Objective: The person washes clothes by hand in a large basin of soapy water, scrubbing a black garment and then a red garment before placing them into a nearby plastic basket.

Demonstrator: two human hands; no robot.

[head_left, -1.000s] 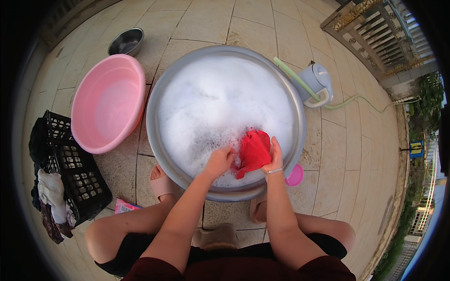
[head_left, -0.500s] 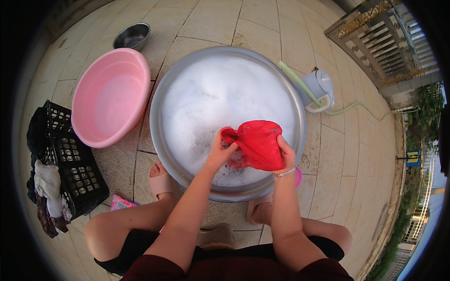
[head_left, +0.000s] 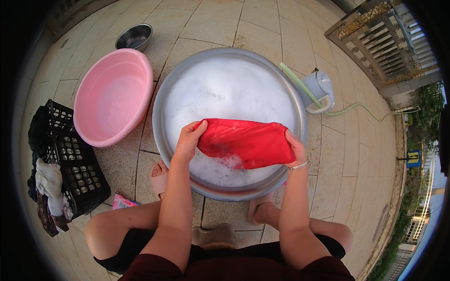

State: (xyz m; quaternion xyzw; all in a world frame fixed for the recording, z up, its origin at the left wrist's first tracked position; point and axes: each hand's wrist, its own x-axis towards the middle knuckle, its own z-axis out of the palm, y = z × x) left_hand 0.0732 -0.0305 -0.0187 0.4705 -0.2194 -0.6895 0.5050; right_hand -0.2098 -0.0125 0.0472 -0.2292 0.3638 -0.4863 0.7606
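A wet red cloth item [head_left: 248,143], perhaps a garment, is stretched sideways between my two hands, with suds clinging to its lower part. My left hand [head_left: 188,139] pinches its upper left corner, thumb on top. At the other end my right hand [head_left: 295,149] grips the right edge, a bracelet on that wrist. Beneath the cloth lies a wide round metal basin [head_left: 160,117] filled with white foam [head_left: 225,89]. The cloth hides part of the foam near me.
A pink tub [head_left: 112,98] and a small metal bowl [head_left: 134,37] stand to the left. Clothes [head_left: 49,182] hang over a black crate [head_left: 82,173]. Right of the basin, a green hose [head_left: 307,89] rests by a grey-blue jug [head_left: 322,89]. A pink packet [head_left: 123,202] lies near my left knee.
My hands have moved apart, the left going left and the right slightly right. The bunched red cloth is now spread out wide between them.
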